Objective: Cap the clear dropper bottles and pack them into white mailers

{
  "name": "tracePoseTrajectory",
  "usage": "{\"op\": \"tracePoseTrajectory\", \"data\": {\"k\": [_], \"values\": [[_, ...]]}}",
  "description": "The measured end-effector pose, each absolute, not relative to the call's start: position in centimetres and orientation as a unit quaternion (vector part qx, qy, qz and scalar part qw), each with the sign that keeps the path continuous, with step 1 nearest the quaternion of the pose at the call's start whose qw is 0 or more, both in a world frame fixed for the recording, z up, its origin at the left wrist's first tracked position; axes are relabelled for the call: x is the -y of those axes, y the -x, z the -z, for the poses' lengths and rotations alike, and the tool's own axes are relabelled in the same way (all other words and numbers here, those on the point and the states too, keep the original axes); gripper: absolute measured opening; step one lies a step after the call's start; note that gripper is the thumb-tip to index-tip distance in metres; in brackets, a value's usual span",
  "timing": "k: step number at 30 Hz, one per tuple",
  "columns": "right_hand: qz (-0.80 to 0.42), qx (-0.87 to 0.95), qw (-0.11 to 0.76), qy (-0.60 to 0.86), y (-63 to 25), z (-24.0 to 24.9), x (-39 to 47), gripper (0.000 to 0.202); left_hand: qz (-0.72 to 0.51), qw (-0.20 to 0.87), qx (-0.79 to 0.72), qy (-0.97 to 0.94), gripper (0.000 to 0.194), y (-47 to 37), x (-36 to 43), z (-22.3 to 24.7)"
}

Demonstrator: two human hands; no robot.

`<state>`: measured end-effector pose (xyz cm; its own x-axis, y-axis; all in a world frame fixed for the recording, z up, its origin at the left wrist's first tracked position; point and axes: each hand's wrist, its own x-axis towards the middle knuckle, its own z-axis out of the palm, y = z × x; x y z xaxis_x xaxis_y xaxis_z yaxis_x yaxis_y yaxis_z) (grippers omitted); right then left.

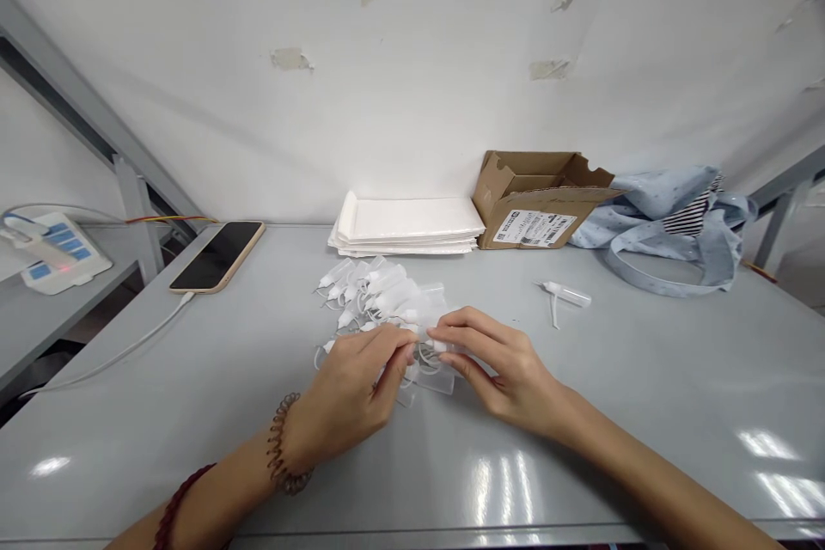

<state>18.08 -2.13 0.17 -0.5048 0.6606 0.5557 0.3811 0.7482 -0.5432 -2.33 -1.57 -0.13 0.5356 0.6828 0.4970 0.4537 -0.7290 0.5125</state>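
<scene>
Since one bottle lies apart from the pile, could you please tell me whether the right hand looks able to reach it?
Probably yes: only table shows between the right hand and the lone bottle, though that hand seems busy with another bottle at the pile.

The head camera looks forward and down across the table (212, 387)
</scene>
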Motion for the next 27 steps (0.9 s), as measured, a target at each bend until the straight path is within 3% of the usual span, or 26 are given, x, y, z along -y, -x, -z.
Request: {"op": "tracePoseTrajectory", "data": {"k": [9, 14, 18, 22, 27], "values": [[-0.164, 0.865, 0.361, 0.306, -18.6, -0.8, 1.8, 0.026, -0.362, 0.185, -0.348, -0.845, 0.011, 2.6, 0.9, -0.6], [-0.021, 0.835, 0.334, 0.437, -21.5, -1.3, -0.3, 0.027, -0.401, 0.245, -0.472, -0.746, 0.013, 3.5, -0.3, -1.4], [0.118, 0.749, 0.185, 0.625, -24.3, -1.4, -1.8, 0.023, -0.386, 0.293, -0.538, -0.690, 0.018, 3.6, -0.9, -1.2], [0.099, 0.646, -0.034, 0.756, -26.5, -2.1, -1.9, 0.033, -0.340, 0.301, -0.570, -0.685, 0.017, 3.6, -1.2, -0.9], [0.045, 0.604, -0.112, 0.788, -28.1, -1.8, -2.2, 0.029, -0.357, 0.292, -0.581, -0.670, 0.027, 3.8, -1.2, -1.0]]}}
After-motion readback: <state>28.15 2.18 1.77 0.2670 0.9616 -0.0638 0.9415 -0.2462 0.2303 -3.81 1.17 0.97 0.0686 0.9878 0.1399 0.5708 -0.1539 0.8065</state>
